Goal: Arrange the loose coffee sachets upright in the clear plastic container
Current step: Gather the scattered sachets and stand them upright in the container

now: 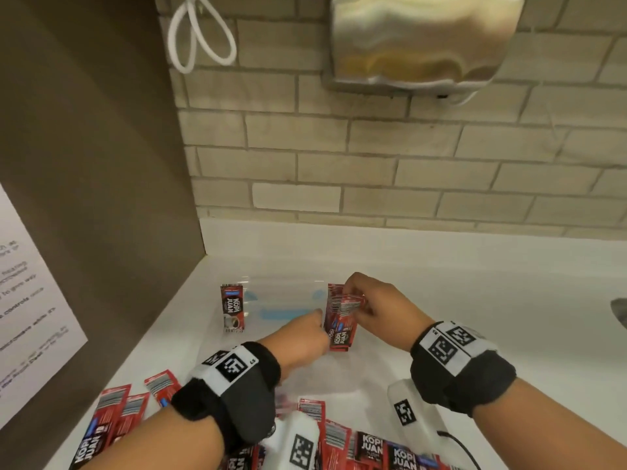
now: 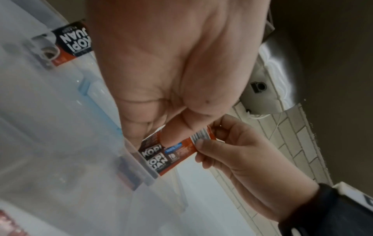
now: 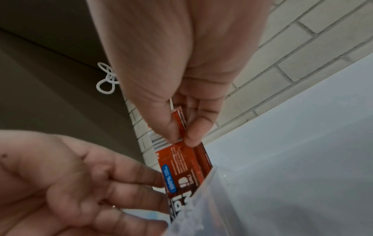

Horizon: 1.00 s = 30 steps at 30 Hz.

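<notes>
The right hand (image 1: 376,307) pinches the top edge of a bundle of sachets (image 1: 339,320) standing upright against the right end wall of the clear container (image 1: 281,283), the left hand (image 1: 302,337) presses straight fingers (image 3: 139,175) against the bundle's left face, and open container room extends leftward to a lone sachet (image 1: 232,308) at the opposite wall.

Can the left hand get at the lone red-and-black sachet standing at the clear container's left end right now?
Probably yes. The left hand only steadies the red sachet bundle with straight fingers, and the clear plastic container looks open between it and the lone upright sachet.
</notes>
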Tool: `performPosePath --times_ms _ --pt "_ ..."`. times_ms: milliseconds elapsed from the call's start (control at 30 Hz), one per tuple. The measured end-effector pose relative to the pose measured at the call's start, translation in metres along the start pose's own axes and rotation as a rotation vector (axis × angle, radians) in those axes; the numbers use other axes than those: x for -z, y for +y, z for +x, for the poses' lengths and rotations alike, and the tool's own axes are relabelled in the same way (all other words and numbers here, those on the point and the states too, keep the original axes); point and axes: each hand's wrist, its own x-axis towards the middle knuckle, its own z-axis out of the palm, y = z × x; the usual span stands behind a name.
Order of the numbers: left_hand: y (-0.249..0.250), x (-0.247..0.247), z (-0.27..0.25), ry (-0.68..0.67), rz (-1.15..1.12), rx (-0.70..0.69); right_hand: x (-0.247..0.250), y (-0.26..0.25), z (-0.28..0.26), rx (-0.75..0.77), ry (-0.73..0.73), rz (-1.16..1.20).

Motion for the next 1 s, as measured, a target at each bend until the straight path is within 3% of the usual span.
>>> performPosePath --times_ms 233,533,733,900,1000 --pt "0.000 -0.015 0.017 -0.042 0.010 0.055 -0.013 0.007 0.004 -0.019 0.076 0.044" --pt "-0.001 -0.014 0.026 -0.031 -0.101 0.112 -0.029 0.019 -0.001 -0.269 0.111 0.408" --pt "-0.007 -0.011 0.030 -0.039 -0.098 0.118 -0.038 0.023 -0.002 -0.395 0.044 0.425" --pt "-0.008 -0.010 0.031 -0.059 -0.088 0.095 -0.039 0.017 0.000 -0.410 -0.122 0.369" --pt "-0.006 -0.011 0.031 -0.074 -0.071 0.075 -0.036 0.013 0.001 -0.380 -0.149 0.332"
